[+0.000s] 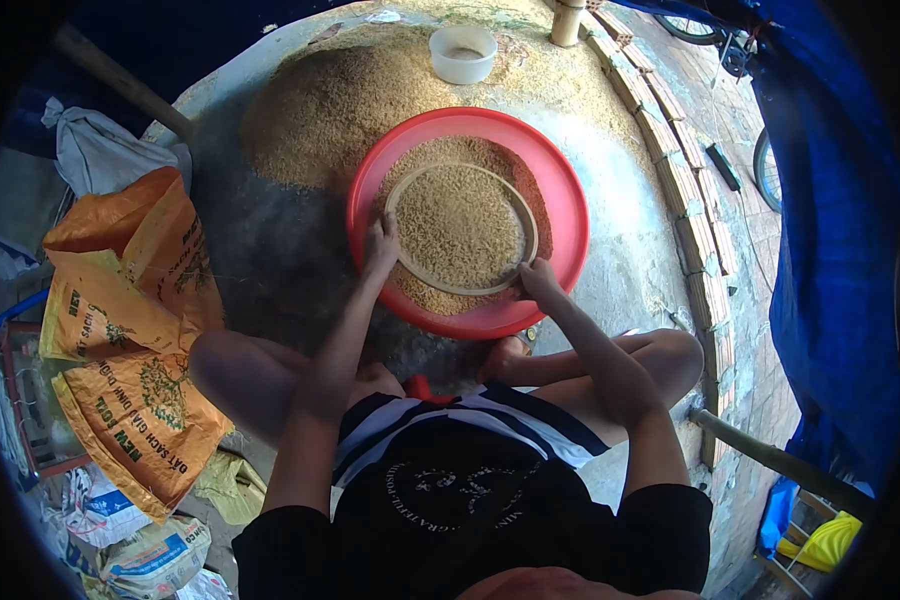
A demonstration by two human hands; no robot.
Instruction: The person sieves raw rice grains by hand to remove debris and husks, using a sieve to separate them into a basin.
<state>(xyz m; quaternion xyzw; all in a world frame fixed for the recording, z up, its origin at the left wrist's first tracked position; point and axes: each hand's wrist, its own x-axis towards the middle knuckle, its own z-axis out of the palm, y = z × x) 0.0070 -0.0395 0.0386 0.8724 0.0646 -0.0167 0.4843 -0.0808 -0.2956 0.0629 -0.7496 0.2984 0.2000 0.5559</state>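
Note:
A round sieve [417, 272] with a pale rim is full of grain husks [458, 225], spread across its mesh. My left hand [380, 244] grips the rim on the left side, fingers wrapped round it. On the lower right, my right hand [538, 280] is closed on the same rim. Below the sieve lies a wide red basin [568, 215], holding more of the husks around and under the sieve. The basin rests on the floor in front of my crossed legs.
A heap of husks [315, 110] covers the floor behind the basin, near a translucent tub [463, 68]. Orange printed sacks [135, 350] stand at left beside a white sack [105, 150]. Along the right runs a low brick edge [685, 190], with a blue tarp [840, 240] beyond.

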